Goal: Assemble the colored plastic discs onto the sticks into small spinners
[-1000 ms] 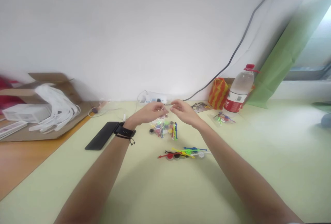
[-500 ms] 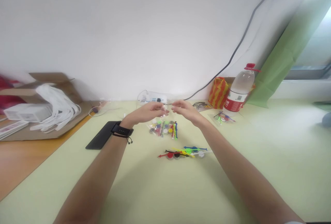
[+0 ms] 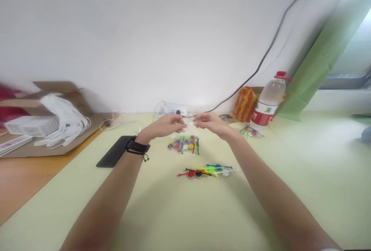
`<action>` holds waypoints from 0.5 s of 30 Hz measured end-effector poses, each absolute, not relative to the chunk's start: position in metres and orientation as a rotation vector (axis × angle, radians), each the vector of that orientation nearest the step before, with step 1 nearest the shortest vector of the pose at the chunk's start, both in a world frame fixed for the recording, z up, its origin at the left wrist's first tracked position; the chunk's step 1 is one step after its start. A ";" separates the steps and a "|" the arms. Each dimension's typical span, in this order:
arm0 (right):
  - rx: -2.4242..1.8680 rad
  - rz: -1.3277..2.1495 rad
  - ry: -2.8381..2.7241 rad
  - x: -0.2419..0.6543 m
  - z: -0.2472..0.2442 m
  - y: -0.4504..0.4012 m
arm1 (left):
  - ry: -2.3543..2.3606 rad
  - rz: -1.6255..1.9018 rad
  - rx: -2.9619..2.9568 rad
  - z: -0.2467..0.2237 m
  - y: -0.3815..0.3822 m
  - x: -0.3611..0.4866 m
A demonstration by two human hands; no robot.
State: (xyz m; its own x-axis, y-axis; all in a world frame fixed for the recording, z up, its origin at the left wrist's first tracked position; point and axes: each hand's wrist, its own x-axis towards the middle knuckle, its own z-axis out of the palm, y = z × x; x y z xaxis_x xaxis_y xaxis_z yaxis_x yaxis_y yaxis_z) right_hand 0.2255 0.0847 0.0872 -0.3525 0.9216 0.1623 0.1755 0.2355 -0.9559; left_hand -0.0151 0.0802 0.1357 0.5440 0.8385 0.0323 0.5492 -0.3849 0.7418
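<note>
Left hand [image 3: 165, 125]: in the centre of the frame, palm side down, thumb and fingertips pinched on what appears to be clear film [image 3: 190, 121].
Right hand [image 3: 213, 124]: facing it, just right of centre; fingertips likewise appear pinched on the film.
Film: raised between the two hands, thin, glossy and almost colourless; from where I stand, I cannot tell whether its mouth is open or closed, nor whether it joins anything below.
Coloured pieces [image 3: 186, 147]: on the table [image 3: 162, 204], directly below the hands; round discs in white, yellow, red, blue and black, with thin sticks bunched on the right side of the cluster.
Arrow spinners [image 3: 211, 169]: lower centre of the frame, overlapping in a low row; red, black, yellow, green, blue and white, each appearing as a slim arrow joined to a disc.
Progress: judged part-way. The row shows arrows and discs together; the cluster shows sticks and discs lying separately; the film is in the fingers, not set down.
Surroundings: black phone [image 3: 111, 154] at centre left, bottle [image 3: 266, 104] and striped bag [image 3: 245, 104] at right.
</note>
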 end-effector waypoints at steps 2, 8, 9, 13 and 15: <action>-1.010 1.192 -1.752 0.227 0.090 0.083 | 1.115 0.480 2.111 0.134 0.083 -0.016; -0.897 1.388 -1.870 0.231 0.104 0.072 | 1.068 0.486 2.272 0.132 0.084 -0.014; -0.875 1.432 -1.892 0.230 0.105 0.070 | 1.064 0.506 2.301 0.133 0.082 -0.013; -0.800 1.526 -1.953 0.227 0.106 0.066 | 1.042 0.562 2.397 0.137 0.073 -0.007; -0.748 1.540 -1.977 0.225 0.105 0.065 | 1.020 0.553 2.419 0.140 0.068 -0.004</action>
